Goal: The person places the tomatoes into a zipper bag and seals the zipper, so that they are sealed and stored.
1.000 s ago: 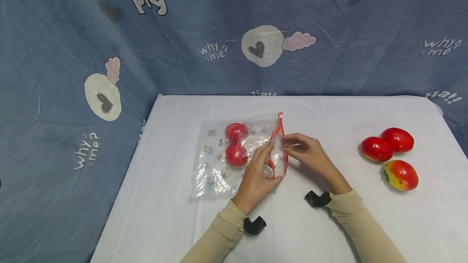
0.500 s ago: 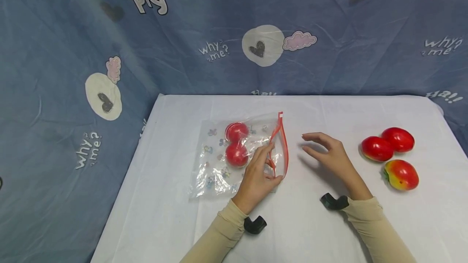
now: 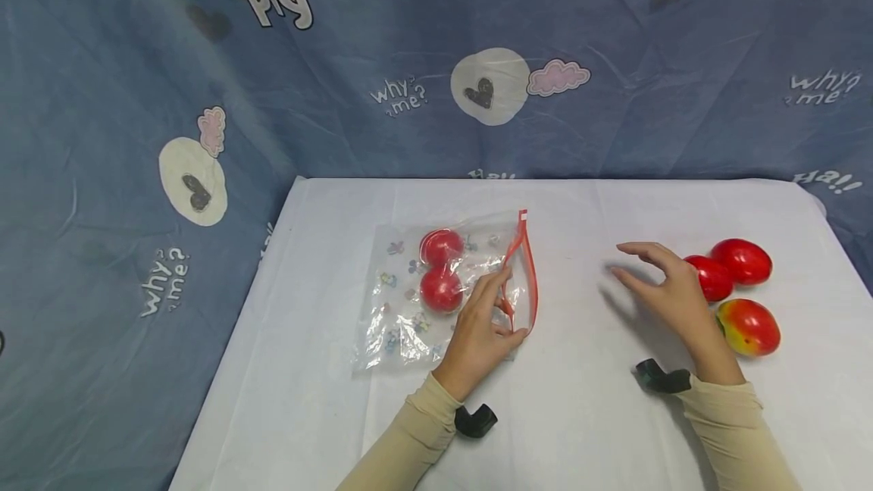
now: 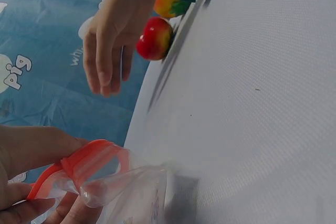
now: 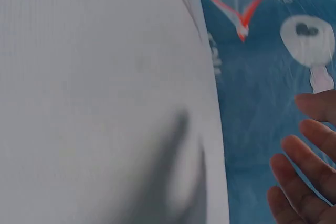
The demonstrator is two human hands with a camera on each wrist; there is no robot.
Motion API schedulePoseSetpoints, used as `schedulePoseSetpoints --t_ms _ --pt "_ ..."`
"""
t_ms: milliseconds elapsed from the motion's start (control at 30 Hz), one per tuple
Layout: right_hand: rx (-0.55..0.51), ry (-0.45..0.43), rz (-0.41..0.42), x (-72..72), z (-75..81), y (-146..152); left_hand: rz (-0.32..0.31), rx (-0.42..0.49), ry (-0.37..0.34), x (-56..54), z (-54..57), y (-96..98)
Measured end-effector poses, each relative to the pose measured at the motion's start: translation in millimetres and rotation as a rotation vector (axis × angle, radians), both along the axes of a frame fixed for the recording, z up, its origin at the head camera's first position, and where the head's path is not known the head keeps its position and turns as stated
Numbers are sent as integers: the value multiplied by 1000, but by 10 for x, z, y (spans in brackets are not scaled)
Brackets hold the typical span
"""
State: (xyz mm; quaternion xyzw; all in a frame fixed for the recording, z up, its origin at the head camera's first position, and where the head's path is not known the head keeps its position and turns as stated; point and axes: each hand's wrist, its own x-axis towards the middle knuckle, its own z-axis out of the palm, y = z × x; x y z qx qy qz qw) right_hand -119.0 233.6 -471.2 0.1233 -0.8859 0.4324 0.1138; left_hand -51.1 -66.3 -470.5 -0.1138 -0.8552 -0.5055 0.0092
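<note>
My left hand grips the edge of a clear zip bag, thumb and fingers spreading its red-rimmed mouth. Inside the bag lie two round red fruits. The left wrist view shows the red zip strip standing open between thumb and fingers. To the right, my right hand hovers over the table, holding nothing, its thumb and fingers apart. It partly covers one glossy red fruit in the head view. Beside that sit another red fruit and a red-and-yellow one.
A white cloth covers the table. Behind and to the left hangs a blue printed curtain. A dark bracket sits at the left wrist, and a similar bracket at the right.
My right hand has let go of the bag's mouth and moved right, towards the loose fruits, with fingers spread. The left hand and the bag stay where they were.
</note>
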Motion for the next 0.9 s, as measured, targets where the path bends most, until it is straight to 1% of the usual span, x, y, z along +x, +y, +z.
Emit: schedulePoseSetpoints --t_ms 167,300,567,700,800,900 --pt "53 65 -59 24 65 165 1 3 3 3 1 -7" --pt "85 39 -67 45 108 296 3 -3 -1 2 -4 -7" --pt "179 -115 -113 115 208 523 -3 -11 15 1 -10 2" --pt "214 -191 -157 133 271 619 1 -17 16 3 -2 -1" --pt "268 -258 -195 142 300 703 5 -25 11 6 3 -2" --pt "314 -319 -202 153 312 786 7 -29 5 6 -3 0"
